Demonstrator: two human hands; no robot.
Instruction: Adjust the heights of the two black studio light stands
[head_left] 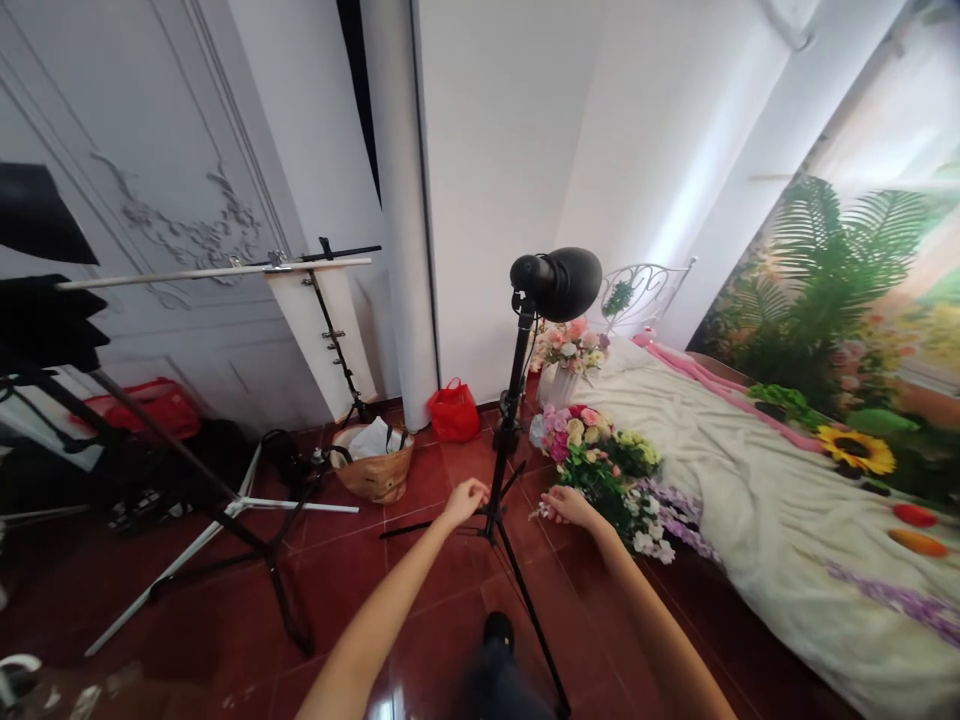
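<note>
A black studio lamp (566, 284) sits on top of a black light stand (517, 375), which stands upright on the floor with its legs spread. My left hand (466, 500) is just left of the stand's lower part, its fingers curled; whether it touches the stand is unclear. To the right of the pole, apart from it, my right hand (568, 505) has its fingers bent together beside the flowers (600, 450). Anything inside either hand is too small to make out.
A draped bed (690, 430) fills the right side. Behind the stand are a red bag (454, 411) and a wicker basket (375, 472). More tripods, one with white legs (300, 506), stand at left. My shoe (498, 630) is below.
</note>
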